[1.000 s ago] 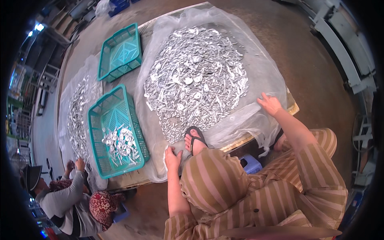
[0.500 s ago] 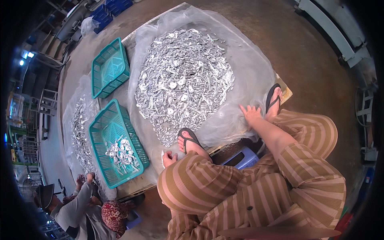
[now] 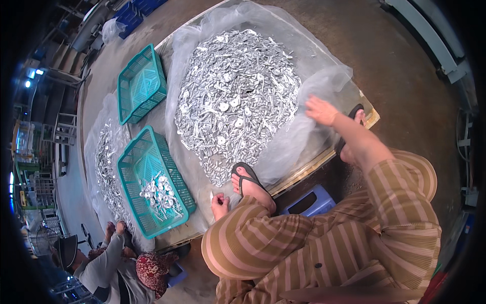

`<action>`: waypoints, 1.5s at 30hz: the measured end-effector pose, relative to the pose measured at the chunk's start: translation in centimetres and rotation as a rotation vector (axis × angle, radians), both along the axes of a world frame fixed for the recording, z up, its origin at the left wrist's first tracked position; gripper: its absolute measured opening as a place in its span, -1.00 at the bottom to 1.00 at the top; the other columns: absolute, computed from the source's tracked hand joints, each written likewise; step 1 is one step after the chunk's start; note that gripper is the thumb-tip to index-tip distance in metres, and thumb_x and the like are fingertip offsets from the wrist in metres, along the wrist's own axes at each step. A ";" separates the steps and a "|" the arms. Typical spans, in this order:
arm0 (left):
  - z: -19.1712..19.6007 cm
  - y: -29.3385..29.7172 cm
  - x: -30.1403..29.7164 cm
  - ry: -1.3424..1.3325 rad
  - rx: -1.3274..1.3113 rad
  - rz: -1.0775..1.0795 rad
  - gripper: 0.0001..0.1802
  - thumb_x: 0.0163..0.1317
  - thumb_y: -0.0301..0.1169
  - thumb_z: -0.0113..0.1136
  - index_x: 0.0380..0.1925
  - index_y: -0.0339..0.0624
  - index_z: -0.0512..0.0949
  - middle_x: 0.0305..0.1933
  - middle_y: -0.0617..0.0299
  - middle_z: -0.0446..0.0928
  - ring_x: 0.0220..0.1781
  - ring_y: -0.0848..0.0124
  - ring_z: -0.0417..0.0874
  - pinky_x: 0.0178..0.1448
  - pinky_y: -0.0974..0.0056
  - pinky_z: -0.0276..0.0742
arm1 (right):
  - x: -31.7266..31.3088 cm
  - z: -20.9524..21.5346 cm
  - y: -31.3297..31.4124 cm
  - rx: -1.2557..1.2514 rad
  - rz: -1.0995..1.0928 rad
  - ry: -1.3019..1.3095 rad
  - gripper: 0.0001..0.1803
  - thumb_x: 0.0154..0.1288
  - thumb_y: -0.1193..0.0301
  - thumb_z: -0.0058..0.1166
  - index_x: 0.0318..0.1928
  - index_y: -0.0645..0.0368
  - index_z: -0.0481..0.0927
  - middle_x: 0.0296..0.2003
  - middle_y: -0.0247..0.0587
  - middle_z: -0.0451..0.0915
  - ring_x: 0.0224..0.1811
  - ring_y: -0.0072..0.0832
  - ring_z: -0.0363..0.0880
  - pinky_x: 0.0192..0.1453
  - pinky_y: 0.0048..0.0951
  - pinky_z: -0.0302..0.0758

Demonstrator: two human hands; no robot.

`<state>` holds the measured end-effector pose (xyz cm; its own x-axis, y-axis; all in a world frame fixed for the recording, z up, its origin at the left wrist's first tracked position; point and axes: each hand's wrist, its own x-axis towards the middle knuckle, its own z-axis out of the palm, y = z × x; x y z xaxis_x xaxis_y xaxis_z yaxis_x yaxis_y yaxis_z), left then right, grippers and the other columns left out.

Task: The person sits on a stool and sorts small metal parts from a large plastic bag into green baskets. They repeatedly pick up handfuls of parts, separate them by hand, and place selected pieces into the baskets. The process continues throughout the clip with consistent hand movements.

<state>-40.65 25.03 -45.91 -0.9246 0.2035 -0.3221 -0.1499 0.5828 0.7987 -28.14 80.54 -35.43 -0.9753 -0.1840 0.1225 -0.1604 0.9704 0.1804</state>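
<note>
A wide heap of small silvery metal parts [image 3: 238, 101], mostly short rods with some discs, lies on a clear plastic sheet [image 3: 288, 152]. My right hand [image 3: 321, 111] is at the heap's right side, its fingers gathered on the bunched sheet. Beside my sandalled left foot [image 3: 248, 181], my left hand [image 3: 219, 206] is closed with its fingers curled. A small whitish bit shows at its fingertips; I cannot tell what it is. Left of that hand, a green plastic basket [image 3: 190, 202] holds a few silvery parts with round heads.
A second green basket [image 3: 163, 91] stands farther back. At the left, a co-worker in grey [image 3: 104, 271] reaches toward another metal heap [image 3: 106, 162]. A wooden pallet edge [image 3: 304, 173] runs under the sheet. A blue plastic stool [image 3: 319, 195] sits between my legs.
My right hand has moved up and away from my right foot, drawing the sheet's near right part toward the heap and baring the pallet edge. My left hand stays by my left foot.
</note>
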 end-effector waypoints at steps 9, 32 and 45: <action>3.2 0.6 -0.3 0.077 -0.239 -0.208 -0.66 -0.08 -0.41 0.32 -0.24 -0.23 0.53 -0.35 0.11 0.52 -0.33 0.33 0.53 -0.19 0.27 0.47 | 5.4 -8.5 -3.1 0.677 -0.273 -1.249 -0.68 0.14 0.26 -0.04 -0.11 0.02 0.60 -0.08 -0.21 0.52 0.07 -0.23 0.36 0.24 0.10 0.04; 8.4 19.8 -8.7 0.232 -0.555 -0.528 -0.78 -0.05 -0.30 0.25 -0.39 -0.10 0.52 -0.36 0.06 0.57 -0.27 0.06 0.59 -0.22 0.02 0.48 | 0.6 -3.0 -11.0 -0.118 -0.141 -1.106 -0.73 0.11 0.46 -0.11 -0.22 0.10 0.64 -0.17 -0.15 0.60 -0.08 -0.32 0.57 -0.04 -0.27 0.50; 11.1 12.5 -14.9 -0.023 0.016 -0.430 -0.68 0.11 -0.71 -0.07 -0.13 -0.19 0.32 -0.57 0.13 0.48 -0.54 0.40 0.59 -0.46 0.28 0.49 | -4.5 -3.1 -6.9 -1.224 -1.055 -0.760 -0.61 -0.02 0.33 0.15 -0.15 0.23 0.47 -0.55 -0.15 0.59 -0.40 -0.28 0.60 -0.32 -0.26 0.50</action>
<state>-55.57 37.53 -34.77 -0.7471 0.5738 -0.3356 0.0859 0.5839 0.8073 -32.68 73.60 -38.50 -0.5103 0.3359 -0.7917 0.8598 0.2183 -0.4616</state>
